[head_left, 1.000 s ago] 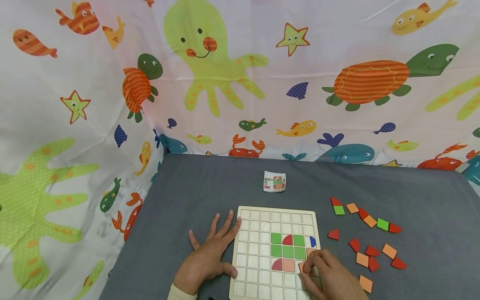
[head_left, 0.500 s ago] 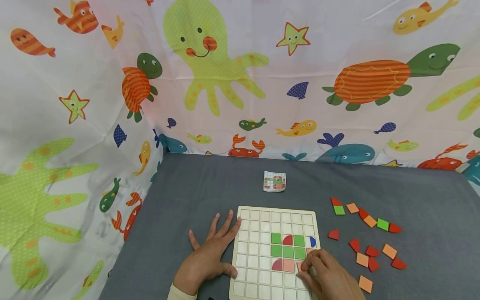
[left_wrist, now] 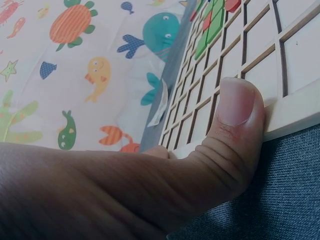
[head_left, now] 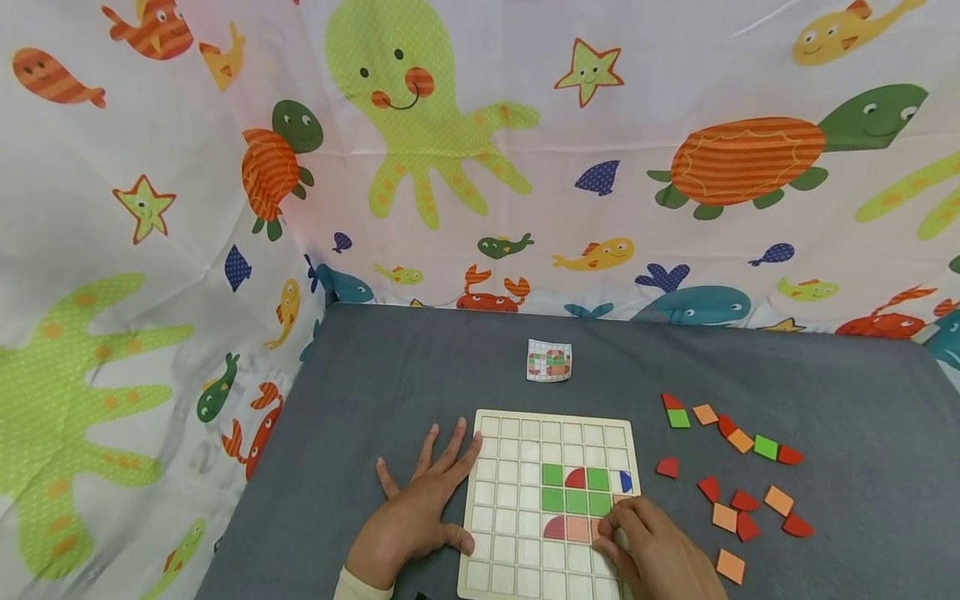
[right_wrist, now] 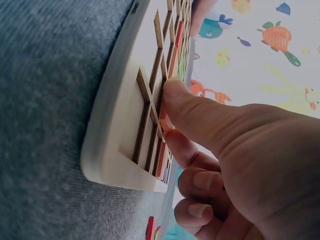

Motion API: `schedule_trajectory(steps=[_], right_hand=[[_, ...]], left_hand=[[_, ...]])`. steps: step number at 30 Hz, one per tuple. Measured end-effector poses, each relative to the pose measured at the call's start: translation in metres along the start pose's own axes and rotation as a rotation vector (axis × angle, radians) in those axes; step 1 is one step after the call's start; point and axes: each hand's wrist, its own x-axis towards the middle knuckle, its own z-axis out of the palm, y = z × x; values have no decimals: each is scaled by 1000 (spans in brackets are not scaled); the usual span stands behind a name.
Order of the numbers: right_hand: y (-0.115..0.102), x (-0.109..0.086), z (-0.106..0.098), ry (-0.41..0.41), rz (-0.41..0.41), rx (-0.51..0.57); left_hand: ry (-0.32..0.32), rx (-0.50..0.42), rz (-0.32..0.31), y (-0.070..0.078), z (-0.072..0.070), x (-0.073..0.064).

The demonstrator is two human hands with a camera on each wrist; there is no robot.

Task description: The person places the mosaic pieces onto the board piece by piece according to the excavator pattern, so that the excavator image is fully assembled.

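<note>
A wooden grid board (head_left: 506,548) lies on the grey cloth, with green, orange and red tiles and a blue-and-white one in some cells. My right hand (head_left: 663,542) is over its right side, thumb and index finger pinching an orange square tile (right_wrist: 165,119) at a cell. That cell is just right of another orange square (head_left: 578,529), in the row that starts with a red quarter-circle tile (head_left: 554,527). Fingers spread, my left hand (head_left: 416,517) rests along the board's left edge. Its thumb (left_wrist: 237,112) touches the frame in the left wrist view.
Right of the board lie several loose tiles, among them a green square (head_left: 766,447), a red quarter-circle (head_left: 797,525) and an orange square (head_left: 731,567). Behind the board is a small printed pattern card (head_left: 549,362). A sea-animal curtain (head_left: 465,83) borders the cloth.
My right hand has shifted slightly left with the orange tile, which now lies closer to the neighbouring orange square. My left hand stays in place.
</note>
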Motion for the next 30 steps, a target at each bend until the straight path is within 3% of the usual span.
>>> schedule_trajectory(steps=[8, 15, 25, 30], right_hand=[[1, 0, 3, 79, -70, -12], [-2, 0, 0, 36, -17, -16], [-1, -1, 1, 39, 5, 40], [5, -2, 5, 147, -94, 42]], left_hand=[[7, 0, 5, 1, -1, 1], [4, 7, -2, 2, -1, 0], [1, 7, -2, 2, -1, 0], [2, 8, -3, 3, -2, 0]])
